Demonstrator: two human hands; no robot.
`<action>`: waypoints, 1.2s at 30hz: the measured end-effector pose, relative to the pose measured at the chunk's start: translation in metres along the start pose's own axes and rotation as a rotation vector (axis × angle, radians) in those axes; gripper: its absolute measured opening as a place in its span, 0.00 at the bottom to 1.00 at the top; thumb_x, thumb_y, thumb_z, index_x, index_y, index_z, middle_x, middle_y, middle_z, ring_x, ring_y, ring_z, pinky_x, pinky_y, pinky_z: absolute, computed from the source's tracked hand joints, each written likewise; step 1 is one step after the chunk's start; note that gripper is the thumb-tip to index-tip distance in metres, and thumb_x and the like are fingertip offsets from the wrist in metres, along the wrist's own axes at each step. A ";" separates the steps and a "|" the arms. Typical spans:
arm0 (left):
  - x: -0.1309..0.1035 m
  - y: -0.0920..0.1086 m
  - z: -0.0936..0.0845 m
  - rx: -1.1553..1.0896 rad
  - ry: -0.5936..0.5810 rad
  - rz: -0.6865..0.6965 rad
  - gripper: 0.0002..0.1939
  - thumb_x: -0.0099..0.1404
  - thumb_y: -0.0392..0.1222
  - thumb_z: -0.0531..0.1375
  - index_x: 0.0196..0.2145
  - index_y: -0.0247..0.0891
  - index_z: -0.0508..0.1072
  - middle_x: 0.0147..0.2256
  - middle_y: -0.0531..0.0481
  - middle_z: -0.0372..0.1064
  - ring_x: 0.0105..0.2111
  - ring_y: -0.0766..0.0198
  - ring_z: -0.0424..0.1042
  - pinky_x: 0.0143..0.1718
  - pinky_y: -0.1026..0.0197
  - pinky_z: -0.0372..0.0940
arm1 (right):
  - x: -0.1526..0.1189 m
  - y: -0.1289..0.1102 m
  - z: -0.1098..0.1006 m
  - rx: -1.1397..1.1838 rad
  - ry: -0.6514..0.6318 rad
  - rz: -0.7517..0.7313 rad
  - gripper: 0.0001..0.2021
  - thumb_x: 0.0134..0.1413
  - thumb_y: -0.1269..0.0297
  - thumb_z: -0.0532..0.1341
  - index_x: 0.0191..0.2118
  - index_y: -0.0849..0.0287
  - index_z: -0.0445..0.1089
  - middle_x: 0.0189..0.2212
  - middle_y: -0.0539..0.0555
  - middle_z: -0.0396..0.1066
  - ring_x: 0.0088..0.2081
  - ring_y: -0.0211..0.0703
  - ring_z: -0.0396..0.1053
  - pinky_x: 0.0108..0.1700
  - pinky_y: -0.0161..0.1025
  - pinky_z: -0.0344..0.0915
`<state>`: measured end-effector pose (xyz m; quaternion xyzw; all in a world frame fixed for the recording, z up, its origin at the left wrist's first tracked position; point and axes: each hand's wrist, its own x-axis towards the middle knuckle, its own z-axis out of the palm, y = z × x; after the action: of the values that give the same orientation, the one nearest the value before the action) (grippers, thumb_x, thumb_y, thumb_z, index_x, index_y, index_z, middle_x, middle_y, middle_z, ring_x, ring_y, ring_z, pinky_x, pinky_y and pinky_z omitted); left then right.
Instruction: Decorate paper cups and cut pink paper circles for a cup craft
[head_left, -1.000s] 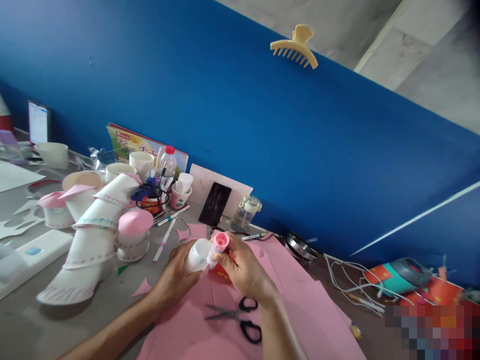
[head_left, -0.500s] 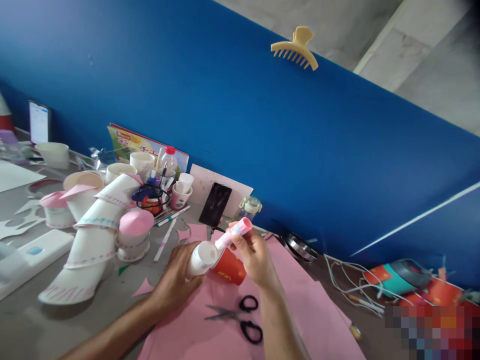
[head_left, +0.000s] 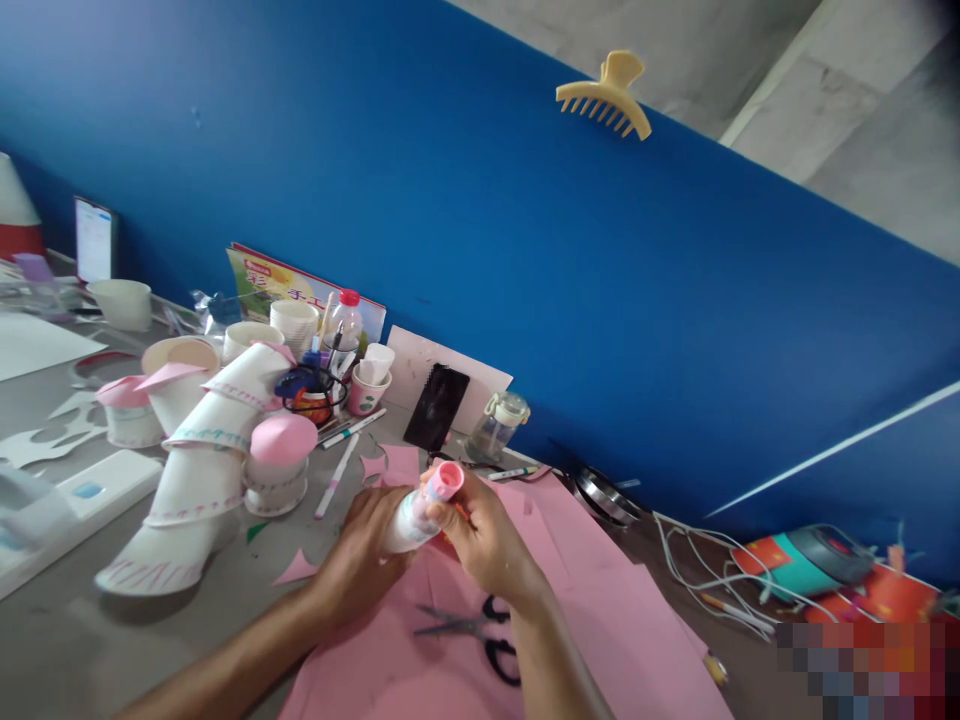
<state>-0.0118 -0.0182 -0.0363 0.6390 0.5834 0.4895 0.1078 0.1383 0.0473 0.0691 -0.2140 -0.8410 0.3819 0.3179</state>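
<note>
My left hand [head_left: 365,540] is wrapped round a small white paper cup [head_left: 403,530], its mouth tilted towards my right hand. A glue stick [head_left: 448,481] with a pink end is pinched in my right hand [head_left: 484,535]; its other end is over the cup's rim, and I cannot tell whether it touches. Behind my fingers a red cup is almost wholly hidden. Just below both hands, black-handled scissors [head_left: 457,626] lie part open on pink paper [head_left: 375,660], their handles partly covered by my right wrist.
A row of joined white cups [head_left: 196,485] stands on the left, beside pink-topped cups [head_left: 283,440]. Towards the back are pens, a black phone [head_left: 436,407] and a lidded glass jar [head_left: 498,425]. White cables [head_left: 705,560] lie at right, below a blue partition [head_left: 480,200].
The glue stick has moved down and left, closer over the white cup's mouth. The red cup is now mostly hidden behind my hands. The view has shifted slightly.
</note>
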 end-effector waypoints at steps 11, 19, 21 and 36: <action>0.001 -0.005 -0.002 -0.157 0.017 -0.199 0.28 0.55 0.38 0.61 0.55 0.38 0.67 0.51 0.40 0.70 0.52 0.47 0.68 0.53 0.44 0.63 | 0.000 -0.004 -0.018 -0.160 -0.074 -0.004 0.02 0.61 0.69 0.58 0.36 0.58 0.67 0.33 0.50 0.67 0.37 0.41 0.66 0.42 0.36 0.63; -0.001 -0.003 -0.003 -0.150 0.014 -0.186 0.29 0.56 0.39 0.61 0.56 0.39 0.65 0.54 0.40 0.68 0.55 0.47 0.65 0.54 0.46 0.63 | 0.001 0.012 -0.023 -0.007 0.224 0.051 0.10 0.62 0.59 0.57 0.45 0.57 0.69 0.39 0.55 0.73 0.40 0.45 0.71 0.44 0.39 0.67; -0.002 -0.004 -0.002 -0.120 0.007 -0.138 0.29 0.55 0.36 0.61 0.56 0.40 0.66 0.53 0.41 0.68 0.54 0.47 0.65 0.54 0.46 0.63 | -0.001 0.010 -0.021 0.106 0.193 0.054 0.13 0.62 0.57 0.58 0.47 0.57 0.69 0.39 0.55 0.73 0.40 0.45 0.72 0.42 0.39 0.68; -0.002 0.000 -0.003 -0.094 -0.102 -0.035 0.23 0.55 0.34 0.60 0.50 0.38 0.67 0.44 0.44 0.70 0.44 0.52 0.67 0.46 0.51 0.64 | 0.000 -0.007 -0.009 -0.053 -0.133 -0.180 0.10 0.63 0.59 0.59 0.46 0.58 0.70 0.41 0.56 0.70 0.43 0.45 0.67 0.45 0.39 0.65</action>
<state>-0.0141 -0.0208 -0.0360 0.6469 0.5646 0.4814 0.1759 0.1440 0.0474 0.0785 -0.1200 -0.8858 0.3430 0.2887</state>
